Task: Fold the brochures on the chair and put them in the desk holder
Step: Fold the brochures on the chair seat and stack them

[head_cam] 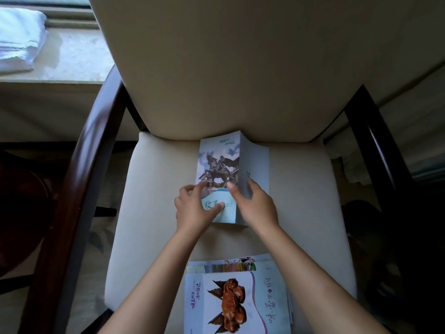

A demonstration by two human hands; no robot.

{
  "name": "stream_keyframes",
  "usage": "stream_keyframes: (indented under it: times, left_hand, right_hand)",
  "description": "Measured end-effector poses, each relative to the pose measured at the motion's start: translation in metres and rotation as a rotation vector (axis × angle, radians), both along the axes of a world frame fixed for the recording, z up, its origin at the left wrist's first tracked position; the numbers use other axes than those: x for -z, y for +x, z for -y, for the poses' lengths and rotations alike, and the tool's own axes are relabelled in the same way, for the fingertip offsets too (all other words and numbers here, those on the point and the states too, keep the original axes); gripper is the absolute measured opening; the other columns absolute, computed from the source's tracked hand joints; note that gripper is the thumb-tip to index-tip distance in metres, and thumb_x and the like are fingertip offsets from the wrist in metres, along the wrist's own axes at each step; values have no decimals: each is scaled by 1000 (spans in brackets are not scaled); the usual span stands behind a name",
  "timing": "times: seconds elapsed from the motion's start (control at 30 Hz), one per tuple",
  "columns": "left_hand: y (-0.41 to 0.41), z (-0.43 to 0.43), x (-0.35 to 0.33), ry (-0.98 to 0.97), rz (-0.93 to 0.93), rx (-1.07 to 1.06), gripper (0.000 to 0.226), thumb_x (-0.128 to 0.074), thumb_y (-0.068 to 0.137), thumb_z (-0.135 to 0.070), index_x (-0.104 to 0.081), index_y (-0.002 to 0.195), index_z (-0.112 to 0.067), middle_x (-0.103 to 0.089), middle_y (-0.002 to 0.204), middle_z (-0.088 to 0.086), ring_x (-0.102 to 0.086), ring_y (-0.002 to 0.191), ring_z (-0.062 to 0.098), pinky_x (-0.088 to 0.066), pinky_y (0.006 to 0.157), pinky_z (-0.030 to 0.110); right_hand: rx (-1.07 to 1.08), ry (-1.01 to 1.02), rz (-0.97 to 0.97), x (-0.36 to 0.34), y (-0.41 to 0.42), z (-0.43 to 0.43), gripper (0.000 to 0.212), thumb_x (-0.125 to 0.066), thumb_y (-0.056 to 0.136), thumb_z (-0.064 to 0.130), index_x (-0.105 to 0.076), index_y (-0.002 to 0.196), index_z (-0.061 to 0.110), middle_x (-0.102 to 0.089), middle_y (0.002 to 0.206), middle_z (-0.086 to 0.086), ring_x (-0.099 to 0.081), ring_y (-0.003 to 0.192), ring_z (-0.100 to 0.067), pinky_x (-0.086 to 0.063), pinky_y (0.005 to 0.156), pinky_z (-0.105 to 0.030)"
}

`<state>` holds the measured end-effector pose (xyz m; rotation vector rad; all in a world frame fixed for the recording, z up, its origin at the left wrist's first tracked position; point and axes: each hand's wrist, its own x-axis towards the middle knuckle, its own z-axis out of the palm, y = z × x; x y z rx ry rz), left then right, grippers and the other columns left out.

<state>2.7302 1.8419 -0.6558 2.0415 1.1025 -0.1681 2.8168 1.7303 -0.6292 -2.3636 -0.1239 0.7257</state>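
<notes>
Smooth printed paper with a slight sheen makes up the brochure (pixel 225 169) pressed between the left hand (pixel 196 208) and the right hand (pixel 255 203), its cover a colour photograph, the panel under the right palm plain and pale. Beneath the grip, the chair seat (pixel 154 213) is matt cream cloth, finely woven and soft-looking; the backrest (pixel 240 68) above the hands wears the same cloth. The armrest (pixel 89 169) left of the grip is dark polished wood, catching a glossy streak of light. Nearer the wrists lies a stack of brochures (pixel 240 302), glossy coated paper. Far left of the grip, folded white cloth (pixel 19 37) rests on a mottled, stone-like sill (pixel 77 59).
</notes>
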Motion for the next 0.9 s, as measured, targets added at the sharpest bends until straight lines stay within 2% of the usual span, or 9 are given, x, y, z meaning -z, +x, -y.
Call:
stream_keyframes:
  times: [0.07,0.17,0.3,0.43,0.57,0.67,0.73,0.83,0.9]
  left_hand:
    - [-4,4,1,127,-15,132,64,-69,78,-45,-46,136,-32,-38,138,10,-35,128,33,-38,101,39]
    - [-15,12,5,291,-99,441,66,-52,86,-55,-33,145,-34,-27,153,5,-27,136,27,-35,105,37]
    - [-20,0,-15,305,140,308,53,-51,92,-35,-42,141,-20,-38,149,8,-32,135,28,-33,111,38]
    - [-20,-30,-50,563,426,295,55,-55,91,-28,-39,143,-18,-39,149,6,-32,136,25,-28,112,33]
    - [-13,-45,-86,262,428,153,70,-58,89,-44,-27,148,-24,-27,154,0,-23,140,15,-16,112,22]
    - [-17,-53,-94,-189,273,40,71,-65,84,-44,-37,144,-21,-48,141,3,-43,131,18,-36,109,31]
    - [-33,-49,-91,-413,191,38,44,-68,84,-36,-58,123,-15,-66,117,9,-63,110,26,-51,90,38]
    - [-79,-18,-70,-332,44,113,15,-69,85,-29,-62,85,-15,-68,81,4,-65,79,26,-50,69,39]
    - [-112,10,-55,-209,-93,107,28,-67,84,-33,-46,69,-23,-53,65,-6,-51,63,16,-37,57,31]
  right_hand:
    - [-93,-188,130,-4,-5,-10,30,-57,84,43,-61,108,26,-70,110,-2,-63,104,-29,-43,72,-30]
    - [-130,-357,234,-7,-15,-24,20,-54,89,23,-63,105,17,-70,105,-10,-63,99,-34,-48,74,-33]
    - [117,-173,234,-21,-18,-28,22,-53,87,17,-65,105,19,-72,103,-9,-64,95,-35,-49,74,-34]
    - [172,75,129,-49,-4,-5,15,-56,86,10,-68,94,16,-73,93,-7,-68,85,-28,-57,73,-38]
    - [67,338,-253,-88,21,32,22,-58,87,-2,-65,82,18,-72,76,-1,-70,62,-8,-55,56,-21]
    - [-176,308,-552,-102,33,61,15,-63,87,5,-69,97,15,-78,82,-3,-74,73,-12,-55,57,-18]
    - [-308,232,-649,-101,32,74,15,-64,86,7,-70,98,15,-78,91,-7,-74,80,-17,-56,62,-20]
    - [-507,17,-520,-81,10,82,15,-63,86,6,-71,91,18,-76,95,-5,-72,85,-15,-56,68,-22]
    - [-606,-148,-323,-58,-12,88,19,-66,82,10,-71,96,21,-73,101,-1,-68,92,-15,-52,80,-28]
